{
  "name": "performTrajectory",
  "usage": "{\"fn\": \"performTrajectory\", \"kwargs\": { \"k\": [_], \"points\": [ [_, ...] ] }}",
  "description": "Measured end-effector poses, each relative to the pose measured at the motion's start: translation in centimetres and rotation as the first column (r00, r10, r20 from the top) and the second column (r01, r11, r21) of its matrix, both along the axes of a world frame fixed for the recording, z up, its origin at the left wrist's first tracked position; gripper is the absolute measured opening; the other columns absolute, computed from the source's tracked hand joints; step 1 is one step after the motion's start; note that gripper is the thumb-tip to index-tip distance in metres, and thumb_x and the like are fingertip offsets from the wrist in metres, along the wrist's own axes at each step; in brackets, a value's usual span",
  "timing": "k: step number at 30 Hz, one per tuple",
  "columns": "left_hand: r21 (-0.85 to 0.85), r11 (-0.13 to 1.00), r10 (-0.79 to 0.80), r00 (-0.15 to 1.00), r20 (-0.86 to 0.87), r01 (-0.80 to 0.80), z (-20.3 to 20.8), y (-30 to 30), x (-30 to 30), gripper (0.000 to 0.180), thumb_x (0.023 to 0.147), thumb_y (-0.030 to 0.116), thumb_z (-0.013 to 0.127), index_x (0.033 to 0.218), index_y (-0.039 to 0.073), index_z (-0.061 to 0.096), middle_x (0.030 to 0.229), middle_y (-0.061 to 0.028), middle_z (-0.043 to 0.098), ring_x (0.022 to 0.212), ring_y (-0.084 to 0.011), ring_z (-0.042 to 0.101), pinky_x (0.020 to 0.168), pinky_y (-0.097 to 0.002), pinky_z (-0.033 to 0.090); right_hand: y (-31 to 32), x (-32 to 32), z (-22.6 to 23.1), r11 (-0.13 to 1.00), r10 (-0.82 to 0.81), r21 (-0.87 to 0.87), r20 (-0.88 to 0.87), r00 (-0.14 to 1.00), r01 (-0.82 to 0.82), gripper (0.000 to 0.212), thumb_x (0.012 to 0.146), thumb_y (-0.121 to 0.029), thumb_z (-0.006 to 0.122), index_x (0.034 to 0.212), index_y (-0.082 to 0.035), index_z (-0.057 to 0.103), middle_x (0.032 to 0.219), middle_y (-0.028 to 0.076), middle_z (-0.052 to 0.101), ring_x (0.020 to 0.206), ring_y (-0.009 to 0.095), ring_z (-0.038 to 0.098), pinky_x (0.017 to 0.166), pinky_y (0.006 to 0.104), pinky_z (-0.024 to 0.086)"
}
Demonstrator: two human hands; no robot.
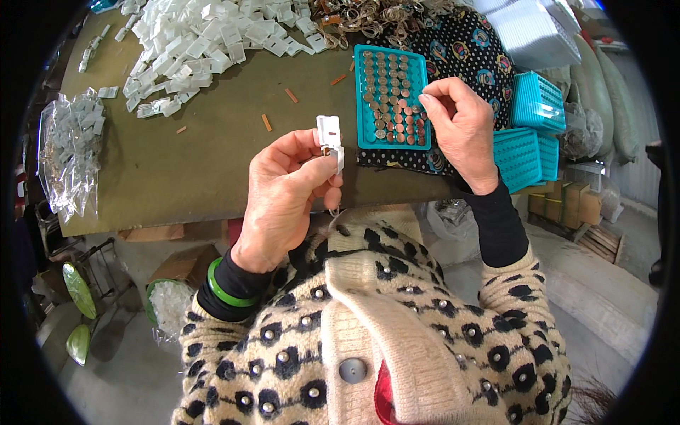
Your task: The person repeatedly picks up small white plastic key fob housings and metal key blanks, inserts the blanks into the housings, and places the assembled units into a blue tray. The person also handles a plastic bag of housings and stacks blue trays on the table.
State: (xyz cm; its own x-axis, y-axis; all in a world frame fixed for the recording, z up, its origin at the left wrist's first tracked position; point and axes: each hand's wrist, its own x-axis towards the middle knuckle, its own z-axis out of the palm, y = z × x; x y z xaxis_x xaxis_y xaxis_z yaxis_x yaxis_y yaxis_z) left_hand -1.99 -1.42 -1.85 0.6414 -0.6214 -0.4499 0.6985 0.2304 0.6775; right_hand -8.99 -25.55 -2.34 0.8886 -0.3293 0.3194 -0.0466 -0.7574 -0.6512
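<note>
My left hand (287,188) pinches a small white plastic case (328,132), held upright with its lid swung up. Something small and brownish shows inside it, and a thin wire (336,214) dangles below the fingers. Over the right edge of a teal tray (363,134), my right hand (459,124) has its thumb and forefinger pressed together. Whether anything tiny sits between those fingertips I cannot make out. Rows of shiny round metal discs (382,83), some silvery and some coppery, fill much of the tray. It lies on a black patterned cloth (453,67).
White plastic cases (205,46) are heaped at the far left. Wired parts (386,20) are piled at the back. A clear bag (71,152) of pieces lies left. Teal trays (538,103) are stacked right. Small orange-brown strips (266,122) dot the table (191,166).
</note>
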Motion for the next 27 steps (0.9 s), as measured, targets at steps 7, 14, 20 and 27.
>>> {"fn": "performTrajectory", "kwargs": {
  "k": [7,14,20,27],
  "points": [
    [-0.062,0.998,-0.028,0.997,-0.071,0.024,-0.3,0.1,0.5,0.019,0.083,-0.010,0.058,0.100,0.000,0.062,0.081,-0.0041,0.061,0.063,-0.0071,0.053,0.046,-0.0185,0.033,0.0,-1.0,1.1,0.994,0.099,-0.028,-0.091,0.991,-0.102,0.017,0.086,0.003,0.066,0.102,0.002,0.066,0.084,0.011,0.063,0.071,0.022,0.063,0.063,0.0312,0.051],
    [0.002,1.000,-0.005,1.000,-0.019,0.005,-0.1,-0.4,0.3,0.023,0.087,-0.005,0.062,0.109,-0.003,0.063,0.093,-0.0086,0.067,0.072,-0.0139,0.063,0.053,-0.0224,0.049,0.1,-1.8,0.8,0.962,0.170,-0.197,-0.111,0.979,-0.189,0.017,0.085,0.007,0.063,0.102,0.004,0.065,0.086,0.014,0.059,0.077,0.030,0.061,0.068,0.0377,0.050],
    [-0.070,0.997,-0.023,0.999,0.027,0.025,0.2,-0.8,0.1,0.027,0.089,-0.002,0.064,0.117,-0.004,0.063,0.100,-0.0119,0.070,0.087,-0.0214,0.071,0.072,-0.0306,0.061,-0.1,-1.9,0.5,0.928,0.207,-0.290,-0.121,0.971,-0.234,0.016,0.082,0.008,0.060,0.097,0.003,0.065,0.086,0.014,0.057,0.082,0.030,0.060,0.071,0.0383,0.051],
    [-0.091,0.995,-0.035,0.993,0.108,0.045,0.8,-0.6,-0.1,0.033,0.088,-0.003,0.067,0.121,-0.006,0.061,0.102,-0.0158,0.070,0.091,-0.0235,0.072,0.078,-0.0313,0.061,-0.5,-1.6,0.8,0.940,0.190,-0.234,-0.242,0.952,-0.247,0.008,0.084,0.002,0.060,0.091,0.003,0.061,0.084,0.015,0.059,0.080,0.031,0.061,0.071,0.0410,0.051]
  ]
}}
